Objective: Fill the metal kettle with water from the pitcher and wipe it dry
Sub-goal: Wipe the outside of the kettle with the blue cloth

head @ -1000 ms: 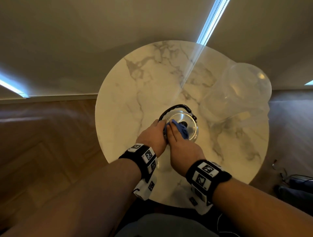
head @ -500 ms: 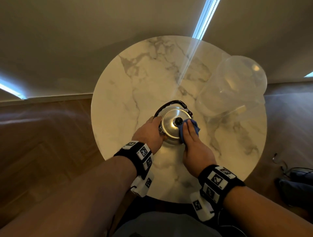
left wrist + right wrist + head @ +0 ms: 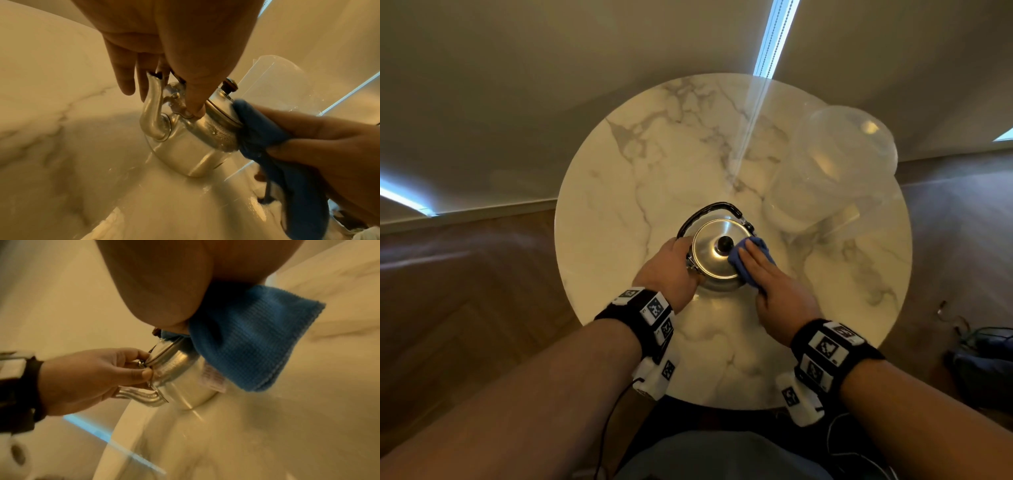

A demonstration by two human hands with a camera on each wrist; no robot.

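A shiny metal kettle (image 3: 710, 255) with a black knob and black handle stands mid-table. My left hand (image 3: 673, 265) grips it on the spout side. The right wrist view shows the thumb and fingers of that left hand (image 3: 92, 374) curled at the rim above the spout (image 3: 144, 396). My right hand (image 3: 762, 270) holds a folded blue cloth (image 3: 755, 251) and presses it to the kettle's right shoulder and lid edge. In the left wrist view the cloth (image 3: 259, 134) sits between thumb and fingers against the droplet-covered kettle (image 3: 185, 146). The clear plastic pitcher (image 3: 835, 164) stands upright at back right.
The round marble table (image 3: 640, 164) is small, its edge close on all sides. Water streaks glint on the tabletop (image 3: 185, 194) near the kettle's base. Wooden floor surrounds it, and cables and a dark bag (image 3: 983, 363) lie on the floor at the right.
My right hand has slid the cloth from the lid's near-left side, past the knob, to the kettle's right shoulder. The left hand keeps its hold on the spout side.
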